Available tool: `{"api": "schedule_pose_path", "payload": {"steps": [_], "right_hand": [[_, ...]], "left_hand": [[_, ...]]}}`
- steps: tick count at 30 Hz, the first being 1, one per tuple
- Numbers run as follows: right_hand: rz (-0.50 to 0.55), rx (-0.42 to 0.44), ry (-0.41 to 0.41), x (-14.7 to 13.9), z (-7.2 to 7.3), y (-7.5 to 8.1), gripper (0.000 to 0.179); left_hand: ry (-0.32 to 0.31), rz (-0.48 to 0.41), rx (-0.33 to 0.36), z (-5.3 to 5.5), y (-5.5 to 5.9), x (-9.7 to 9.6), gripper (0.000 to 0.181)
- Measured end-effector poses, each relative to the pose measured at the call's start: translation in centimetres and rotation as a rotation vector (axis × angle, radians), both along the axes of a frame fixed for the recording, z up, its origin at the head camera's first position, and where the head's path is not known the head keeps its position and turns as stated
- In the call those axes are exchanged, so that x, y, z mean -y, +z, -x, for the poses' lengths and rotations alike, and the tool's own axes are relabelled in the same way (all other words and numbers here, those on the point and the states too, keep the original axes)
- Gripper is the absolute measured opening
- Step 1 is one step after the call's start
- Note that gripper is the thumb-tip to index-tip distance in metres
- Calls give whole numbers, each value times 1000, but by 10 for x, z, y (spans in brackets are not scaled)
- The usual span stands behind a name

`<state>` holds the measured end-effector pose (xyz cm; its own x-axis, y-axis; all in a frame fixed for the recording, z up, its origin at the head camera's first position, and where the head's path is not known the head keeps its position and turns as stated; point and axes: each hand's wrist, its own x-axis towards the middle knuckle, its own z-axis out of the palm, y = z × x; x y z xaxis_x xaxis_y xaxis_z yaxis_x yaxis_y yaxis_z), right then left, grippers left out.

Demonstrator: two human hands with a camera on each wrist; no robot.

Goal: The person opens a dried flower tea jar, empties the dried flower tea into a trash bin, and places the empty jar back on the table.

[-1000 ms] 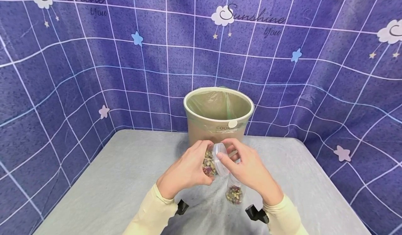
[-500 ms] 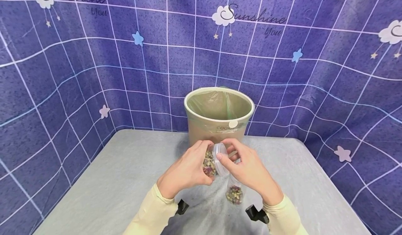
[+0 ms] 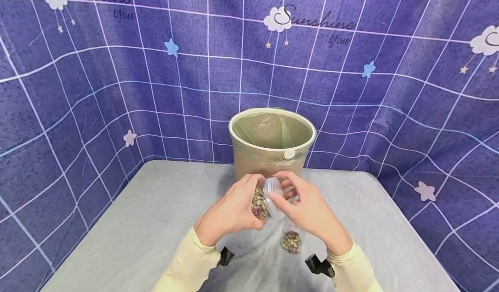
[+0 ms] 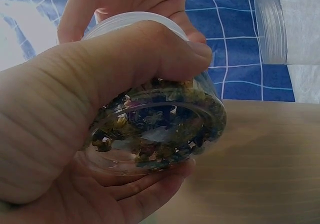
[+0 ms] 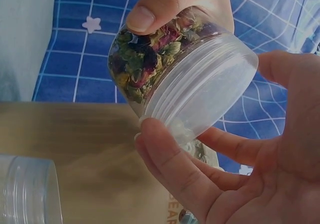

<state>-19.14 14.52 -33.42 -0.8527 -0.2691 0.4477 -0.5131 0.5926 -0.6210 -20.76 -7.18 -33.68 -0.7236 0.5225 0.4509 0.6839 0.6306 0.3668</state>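
Observation:
My left hand (image 3: 228, 214) grips a clear jar (image 3: 259, 204) of dried flower buds, mostly greenish-yellow with some dark red. The jar tips sideways above the table, its frosted screw lid (image 5: 215, 88) towards my right hand (image 3: 312, 207). Thumb and fingers of that right hand pinch the lid at its rim. In the left wrist view, my left thumb crosses the side of the jar, with its round base facing the camera. A second clear jar (image 3: 291, 241), also with dried buds in its lower part, stands on the table below the right hand, its upper part partly hidden.
A beige bin (image 3: 270, 166) with a thin plastic liner stands at the back, just beyond my hands. The grey table (image 3: 175, 196) meets a blue gridded curtain (image 3: 195, 75) behind and at both sides. Small crumbs lie near the second jar.

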Motion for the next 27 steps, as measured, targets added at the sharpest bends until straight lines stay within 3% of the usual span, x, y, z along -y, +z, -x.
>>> {"api": "schedule_pose_path", "payload": {"steps": [27], "right_hand": [[14,-14,77,-1,-2,2,53]], "left_hand": [[-16,-4,3,-1,1,1,85]]}}
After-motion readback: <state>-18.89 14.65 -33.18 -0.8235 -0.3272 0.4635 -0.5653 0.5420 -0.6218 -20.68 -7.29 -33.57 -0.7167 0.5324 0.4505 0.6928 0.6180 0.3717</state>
